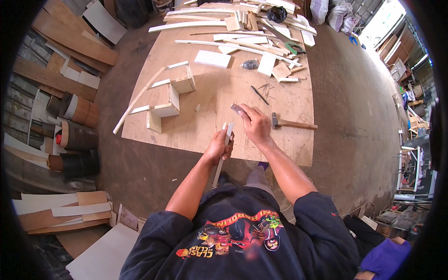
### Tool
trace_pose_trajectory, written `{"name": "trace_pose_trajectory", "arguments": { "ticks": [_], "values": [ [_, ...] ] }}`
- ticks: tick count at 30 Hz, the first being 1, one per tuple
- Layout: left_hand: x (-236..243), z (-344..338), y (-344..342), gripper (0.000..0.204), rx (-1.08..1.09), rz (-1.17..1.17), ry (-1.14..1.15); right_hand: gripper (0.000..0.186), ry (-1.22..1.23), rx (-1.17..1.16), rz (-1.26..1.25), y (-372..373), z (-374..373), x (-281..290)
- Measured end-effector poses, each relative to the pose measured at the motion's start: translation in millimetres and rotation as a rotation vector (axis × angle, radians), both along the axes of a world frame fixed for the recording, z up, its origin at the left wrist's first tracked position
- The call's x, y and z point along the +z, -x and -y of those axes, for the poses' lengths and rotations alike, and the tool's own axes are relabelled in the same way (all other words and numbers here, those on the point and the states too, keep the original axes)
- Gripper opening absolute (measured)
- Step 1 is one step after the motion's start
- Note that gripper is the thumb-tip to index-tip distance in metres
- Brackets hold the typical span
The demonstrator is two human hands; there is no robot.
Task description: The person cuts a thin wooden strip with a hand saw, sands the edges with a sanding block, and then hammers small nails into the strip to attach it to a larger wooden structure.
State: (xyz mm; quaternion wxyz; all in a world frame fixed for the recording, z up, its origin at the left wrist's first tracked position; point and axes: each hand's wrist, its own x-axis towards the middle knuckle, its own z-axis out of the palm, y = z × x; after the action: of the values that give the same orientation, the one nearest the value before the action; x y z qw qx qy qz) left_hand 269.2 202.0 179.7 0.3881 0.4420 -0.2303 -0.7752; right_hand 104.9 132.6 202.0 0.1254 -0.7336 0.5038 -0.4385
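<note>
At the far left, curved brown panels (74, 37) lean by the wall, with upright rolls (79, 133) of brown and black sheet material below them. Nearer, flat boards (77, 210) lie stacked in white and brown. On the left part of the plywood table (289, 147) stands a stepped wooden piece (167, 108) of joined pale boards, and a long thin lath (140, 99) slants along its left side. Toward the table's back spreads a pile of cut wood (212, 58), mostly white and pale strips and blocks.

At the near edge, the person's left hand (221, 145) is closed around a narrow pale strip (218, 172), which tilts, its upper end over the table and its lower end hanging past the edge. The right hand (255, 125), apart from the left but near it, pinches a small greyish block (236, 108) just above the strip's upper end; the block and strip do not appear to touch.

Beyond the right hand lie a dark, slim stick (259, 94) and scattered nails (267, 87). Just right of that hand rests a hammer (296, 124), its wooden handle pointing right. A green-handled saw (294, 48) lies behind, against the pile.
</note>
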Motion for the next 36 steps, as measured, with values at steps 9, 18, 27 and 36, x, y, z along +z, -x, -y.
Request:
{"name": "trace_pose_trajectory", "arguments": {
  "ticks": [9,18,27,36],
  "values": [
    [-5,2,-6,0.048,0.025,0.030,0.065,0.023,-0.045,0.108,0.011,-9,-9,5],
    [-5,-8,-38,0.051,0.157,-0.305,0.072,0.035,-0.534,-0.123,0.071,12,7,-70],
    [-26,-5,-69,0.054,0.462,-0.093,0.179,0.032,-0.822,-0.354,-0.238,41,11,-161],
    [-46,35,-78,0.061,0.604,0.182,0.159,0.030,-0.517,-0.551,-0.302,44,74,-195]
  ]
}}
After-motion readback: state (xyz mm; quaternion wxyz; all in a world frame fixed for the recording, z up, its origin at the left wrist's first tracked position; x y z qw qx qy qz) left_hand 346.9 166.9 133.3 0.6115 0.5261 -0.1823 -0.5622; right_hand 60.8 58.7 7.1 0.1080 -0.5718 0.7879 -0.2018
